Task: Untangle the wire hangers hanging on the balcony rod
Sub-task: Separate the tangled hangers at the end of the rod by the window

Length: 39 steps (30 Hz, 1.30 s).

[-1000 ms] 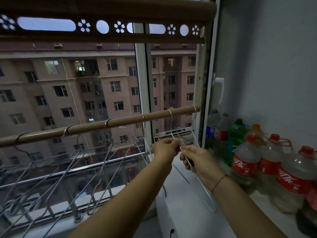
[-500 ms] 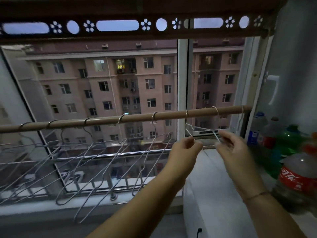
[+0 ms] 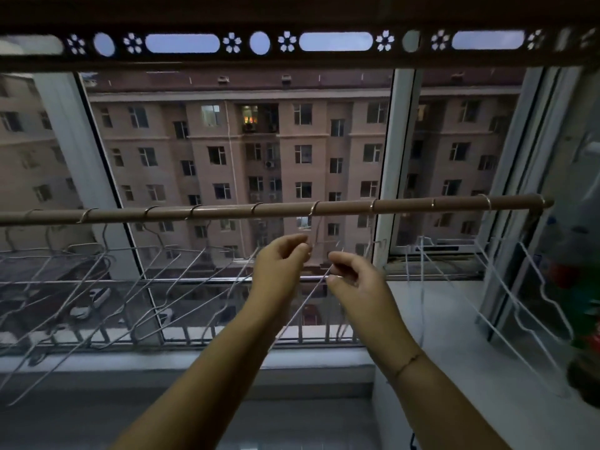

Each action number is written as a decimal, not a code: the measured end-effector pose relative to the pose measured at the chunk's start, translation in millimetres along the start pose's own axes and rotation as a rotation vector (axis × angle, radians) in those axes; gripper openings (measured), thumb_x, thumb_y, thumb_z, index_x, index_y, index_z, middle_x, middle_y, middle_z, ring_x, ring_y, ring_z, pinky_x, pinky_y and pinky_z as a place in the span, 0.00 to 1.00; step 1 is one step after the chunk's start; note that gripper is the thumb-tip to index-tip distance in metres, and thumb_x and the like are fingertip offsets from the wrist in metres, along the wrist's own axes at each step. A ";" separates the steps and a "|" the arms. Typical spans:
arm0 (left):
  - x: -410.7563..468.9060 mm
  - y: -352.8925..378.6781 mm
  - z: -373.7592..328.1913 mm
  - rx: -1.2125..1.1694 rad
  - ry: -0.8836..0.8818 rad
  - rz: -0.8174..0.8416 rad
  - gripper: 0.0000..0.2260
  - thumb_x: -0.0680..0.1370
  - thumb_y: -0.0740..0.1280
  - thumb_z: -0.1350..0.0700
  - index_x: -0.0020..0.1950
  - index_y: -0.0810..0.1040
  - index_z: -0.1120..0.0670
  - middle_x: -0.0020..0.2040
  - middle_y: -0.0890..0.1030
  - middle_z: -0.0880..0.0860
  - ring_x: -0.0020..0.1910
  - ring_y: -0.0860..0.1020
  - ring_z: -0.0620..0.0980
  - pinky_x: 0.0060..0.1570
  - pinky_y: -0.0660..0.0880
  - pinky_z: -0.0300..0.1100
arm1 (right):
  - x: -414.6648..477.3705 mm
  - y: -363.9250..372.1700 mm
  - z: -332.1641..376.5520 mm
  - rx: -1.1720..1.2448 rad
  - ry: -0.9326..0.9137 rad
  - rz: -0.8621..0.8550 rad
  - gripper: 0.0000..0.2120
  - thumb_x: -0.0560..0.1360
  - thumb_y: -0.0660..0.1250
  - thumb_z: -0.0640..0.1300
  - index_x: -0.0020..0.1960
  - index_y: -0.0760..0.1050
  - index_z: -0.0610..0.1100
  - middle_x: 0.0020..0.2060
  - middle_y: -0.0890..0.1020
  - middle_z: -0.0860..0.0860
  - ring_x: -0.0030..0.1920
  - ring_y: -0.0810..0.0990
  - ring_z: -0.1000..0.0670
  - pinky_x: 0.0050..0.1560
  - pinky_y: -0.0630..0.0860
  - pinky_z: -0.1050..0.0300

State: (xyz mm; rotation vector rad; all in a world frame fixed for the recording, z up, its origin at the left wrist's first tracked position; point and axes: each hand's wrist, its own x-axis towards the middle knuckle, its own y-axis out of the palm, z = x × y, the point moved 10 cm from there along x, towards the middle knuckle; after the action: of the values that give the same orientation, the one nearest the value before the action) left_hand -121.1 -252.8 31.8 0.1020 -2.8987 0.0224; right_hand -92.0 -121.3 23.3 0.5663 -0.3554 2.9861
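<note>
The wire hangers hung by their hooks along the brown balcony rod, which ran level across the window from the left edge to the frame on the right. Most of them crowded the left and middle stretch, their thin frames tilted and overlapping one another in front of the outer railing. A few white ones hung apart near the right end of the rod.

Just below the middle of the rod, one hanger dropped from its hook between the person's two raised hands. The left hand had thumb and fingertips pinched together on the wire near that hanger's neck. The right hand, close beside it and a little lower, pinched a slanting wire arm between thumb and forefinger, the remaining fingers curled. Whether both hands held the same hanger could not be told, as the wires crossed and blurred there. A thin bracelet circled the right wrist.

Beyond the glass stood a tan apartment block with one lit window. A dark valance with flower and oval cut-outs ran along the top. At the far right edge, bottles showed only as a blur of red and green.
</note>
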 end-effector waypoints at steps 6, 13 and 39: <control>24.8 -32.0 37.2 0.078 -0.124 0.078 0.13 0.79 0.61 0.59 0.63 0.76 0.55 0.57 0.79 0.53 0.55 0.77 0.49 0.55 0.74 0.41 | -1.3 47.4 -39.2 0.008 0.202 -0.051 0.18 0.76 0.63 0.42 0.65 0.67 0.49 0.61 0.72 0.50 0.57 0.72 0.55 0.53 0.69 0.66; 33.2 -8.6 76.3 0.032 -0.325 0.340 0.07 0.78 0.63 0.58 0.44 0.79 0.58 0.33 0.74 0.52 0.34 0.70 0.48 0.36 0.70 0.37 | -22.2 80.5 -73.5 0.065 0.370 -0.103 0.09 0.73 0.67 0.43 0.52 0.71 0.52 0.48 0.80 0.50 0.50 0.79 0.51 0.52 0.75 0.58; -9.3 -6.5 150.9 0.165 -0.460 0.346 0.08 0.77 0.66 0.59 0.53 0.82 0.61 0.35 0.78 0.53 0.32 0.72 0.46 0.28 0.70 0.32 | -37.6 38.9 -105.6 -0.029 0.332 -0.104 0.12 0.75 0.63 0.41 0.58 0.72 0.47 0.57 0.76 0.49 0.57 0.74 0.51 0.57 0.72 0.57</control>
State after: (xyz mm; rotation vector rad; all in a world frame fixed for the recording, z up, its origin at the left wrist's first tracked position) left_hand -147.5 -262.2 -116.9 -0.4214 -3.3260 0.3415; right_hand -98.9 -134.9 -94.3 0.0774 -0.3294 2.8964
